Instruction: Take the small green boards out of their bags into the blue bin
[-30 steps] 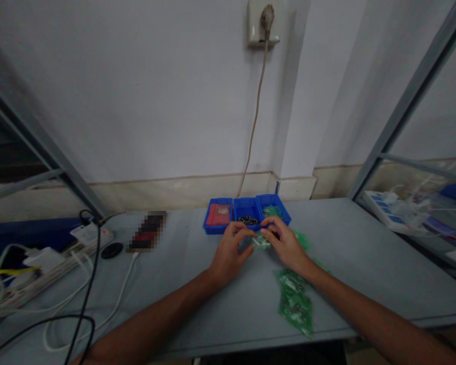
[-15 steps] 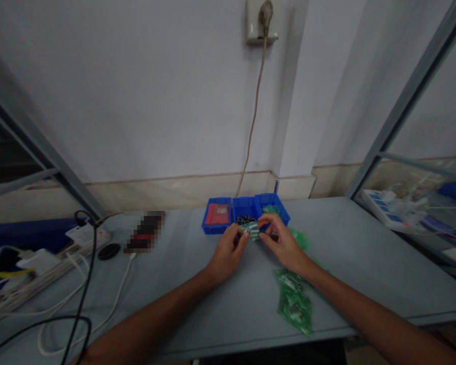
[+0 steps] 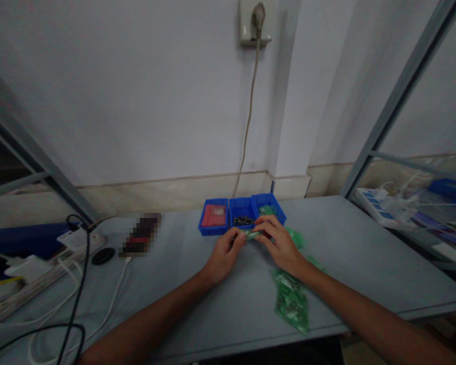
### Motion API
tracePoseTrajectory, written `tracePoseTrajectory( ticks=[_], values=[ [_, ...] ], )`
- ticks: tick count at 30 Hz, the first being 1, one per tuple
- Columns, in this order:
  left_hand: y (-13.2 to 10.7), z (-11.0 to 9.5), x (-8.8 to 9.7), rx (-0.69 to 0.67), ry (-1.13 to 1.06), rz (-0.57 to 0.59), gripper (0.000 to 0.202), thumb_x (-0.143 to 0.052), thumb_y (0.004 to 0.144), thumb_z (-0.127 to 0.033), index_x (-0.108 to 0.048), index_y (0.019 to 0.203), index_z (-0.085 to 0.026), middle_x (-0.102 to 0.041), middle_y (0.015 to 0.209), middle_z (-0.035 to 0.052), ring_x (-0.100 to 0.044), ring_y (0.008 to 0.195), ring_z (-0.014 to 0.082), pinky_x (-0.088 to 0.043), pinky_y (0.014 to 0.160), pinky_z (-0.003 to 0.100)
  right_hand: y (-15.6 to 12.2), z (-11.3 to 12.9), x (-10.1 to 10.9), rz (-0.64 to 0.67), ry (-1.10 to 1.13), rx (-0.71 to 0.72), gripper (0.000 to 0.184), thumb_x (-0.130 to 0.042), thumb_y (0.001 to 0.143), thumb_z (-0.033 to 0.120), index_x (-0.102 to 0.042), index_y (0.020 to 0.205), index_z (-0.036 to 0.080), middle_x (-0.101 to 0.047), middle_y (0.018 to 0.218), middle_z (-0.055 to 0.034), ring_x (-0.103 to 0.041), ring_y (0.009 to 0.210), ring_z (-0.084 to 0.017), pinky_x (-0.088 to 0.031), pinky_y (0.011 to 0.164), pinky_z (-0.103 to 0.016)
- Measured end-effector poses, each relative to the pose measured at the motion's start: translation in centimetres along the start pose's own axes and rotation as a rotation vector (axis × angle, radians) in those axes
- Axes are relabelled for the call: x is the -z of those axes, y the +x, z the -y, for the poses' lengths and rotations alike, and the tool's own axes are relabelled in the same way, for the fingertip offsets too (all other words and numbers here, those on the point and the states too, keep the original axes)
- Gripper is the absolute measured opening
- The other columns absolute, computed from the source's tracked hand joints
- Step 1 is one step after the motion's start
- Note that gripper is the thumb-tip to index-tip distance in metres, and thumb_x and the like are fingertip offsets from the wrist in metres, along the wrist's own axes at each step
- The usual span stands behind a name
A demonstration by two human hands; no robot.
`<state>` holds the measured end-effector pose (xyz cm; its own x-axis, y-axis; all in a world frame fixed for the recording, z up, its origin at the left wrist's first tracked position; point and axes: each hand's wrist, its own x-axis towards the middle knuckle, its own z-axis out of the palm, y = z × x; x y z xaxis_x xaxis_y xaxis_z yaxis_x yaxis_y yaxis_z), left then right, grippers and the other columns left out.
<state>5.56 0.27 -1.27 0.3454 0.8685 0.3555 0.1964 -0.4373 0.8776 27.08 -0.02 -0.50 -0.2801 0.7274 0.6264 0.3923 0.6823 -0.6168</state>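
Just in front of the middle blue bin (image 3: 242, 206), the left hand (image 3: 223, 254) and the right hand (image 3: 283, 247) together grasp a small greenish packet (image 3: 252, 235), each pinching one end with its fingers, and its contents are too small to tell. Inside this bin lie small dark and shiny parts (image 3: 243, 221), while the left bin (image 3: 213, 231) beside it contains a red packet (image 3: 214, 216). Nearer to the person than the middle blue bin, and to its right, green plastic bags (image 3: 292, 300) are lying on the grey table (image 3: 349, 243).
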Motion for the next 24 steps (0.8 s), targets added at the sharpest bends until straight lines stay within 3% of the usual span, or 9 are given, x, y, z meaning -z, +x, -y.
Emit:
tracePoseTrajectory(
  ticks=[3, 6, 11, 14, 17, 21, 24],
  values=[
    [-0.46, -0.24, -0.20, -0.082, 0.082, -0.047, 0.036, -0.040, 0.112, -0.046, -0.060, 0.102, -0.019, -0.062, 0.093, 0.0031, -0.058, 0.086, 0.0178, -0.047, 0.081, 0.030, 0.20, -0.08, 0.15, -0.019, 0.035, -0.108, 0.021, -0.058, 0.108, 0.037, -0.067, 0.096, 0.022, -0.063, 0.087, -0.0026, -0.061, 0.084, -0.021, -0.047, 0.078, -0.032],
    [-0.72, -0.09, -0.51, -0.174, 0.164, -0.107, 0.021, -0.045, 0.111, -0.030, -0.055, 0.127, -0.022, -0.062, 0.107, 0.0053, -0.059, 0.089, 0.0172, -0.050, 0.083, 0.031, 0.31, -0.26, 0.08, 0.004, 0.131, -0.247, 0.035, -0.054, 0.107, 0.048, -0.061, 0.085, 0.022, -0.058, 0.076, 0.0006, -0.057, 0.072, -0.019, -0.044, 0.067, -0.029],
    [-0.49, 0.54, -0.48, -0.307, 0.258, -0.156, 0.051, -0.062, 0.099, -0.015, -0.049, 0.147, -0.029, -0.056, 0.128, 0.0091, -0.058, 0.090, 0.0167, -0.052, 0.075, 0.028, 0.19, -0.62, -0.39, 0.071, 0.264, -0.363, 0.048, -0.052, 0.103, 0.065, -0.055, 0.079, 0.023, -0.049, 0.066, 0.0046, -0.048, 0.059, -0.015, -0.038, 0.057, -0.027],
    [-0.33, 0.59, -0.21, -0.336, 0.323, -0.139, 0.034, -0.069, 0.098, -0.021, -0.063, 0.131, -0.028, -0.055, 0.129, 0.0087, -0.059, 0.098, 0.0196, -0.052, 0.077, 0.030, -0.02, -0.66, -0.61, 0.141, 0.262, -0.364, 0.050, -0.052, 0.104, 0.063, -0.053, 0.076, 0.022, -0.047, 0.064, 0.0050, -0.046, 0.058, -0.014, -0.037, 0.057, -0.027],
    [-0.27, 0.28, -0.07, -0.345, 0.385, -0.136, 0.008, -0.061, 0.105, -0.028, -0.067, 0.108, -0.023, -0.061, 0.113, 0.0067, -0.059, 0.101, 0.0216, -0.050, 0.085, 0.034, -0.24, -0.39, -0.64, 0.143, 0.216, -0.328, 0.046, -0.044, 0.110, 0.055, -0.059, 0.083, 0.021, -0.053, 0.070, 0.0025, -0.052, 0.065, -0.016, -0.041, 0.063, -0.028],
    [-0.23, -0.21, -0.13, -0.276, 0.397, -0.112, 0.022, -0.052, 0.109, -0.031, -0.057, 0.090, -0.021, -0.058, 0.089, 0.0019, -0.055, 0.087, 0.0199, -0.045, 0.081, 0.033, -0.42, -0.08, -0.43, 0.063, 0.067, -0.164, 0.022, -0.047, 0.111, 0.037, -0.058, 0.123, 0.023, -0.066, 0.108, -0.0053, -0.062, 0.092, -0.021, -0.048, 0.087, -0.034],
    [-0.19, -0.25, -0.22, -0.222, 0.373, -0.135, 0.027, -0.050, 0.109, -0.034, -0.052, 0.085, -0.021, -0.054, 0.085, 0.0007, -0.052, 0.083, 0.0189, -0.042, 0.076, 0.031, -0.50, -0.26, -0.28, 0.059, 0.024, -0.109, 0.031, -0.051, 0.108, 0.028, -0.050, 0.139, 0.024, -0.064, 0.115, -0.0075, -0.063, 0.089, -0.022, -0.051, 0.088, -0.038]
  ],
)
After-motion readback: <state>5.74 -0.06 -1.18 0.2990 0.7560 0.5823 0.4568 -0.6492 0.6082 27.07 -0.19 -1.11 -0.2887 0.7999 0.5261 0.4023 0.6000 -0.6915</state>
